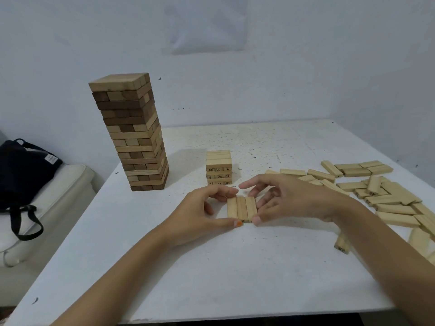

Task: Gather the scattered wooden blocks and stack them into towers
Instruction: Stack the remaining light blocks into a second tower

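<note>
Both hands hold three blocks

Both forearms reach in from the near edge of the white table [211,267]. At mid-table the left hand [207,208] and right hand [289,198] pinch a row of three pale blocks [242,208] lying side by side, thumbs at its near end, fingers curled round its sides. Just beyond stands a short numbered tower [219,167]. A tall two-tone tower [131,132] stands far left. Scattered blocks [388,198] lie to the right. A black bag [23,165] rests off the table, left.

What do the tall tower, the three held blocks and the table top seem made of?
The tall tower: wood, dark and pale pieces, matte, faint grain. The three held blocks: pale wood, likely unvarnished; streaky grain. The table top: white painted or laminated board, perhaps; scuffed, speckled.
</note>
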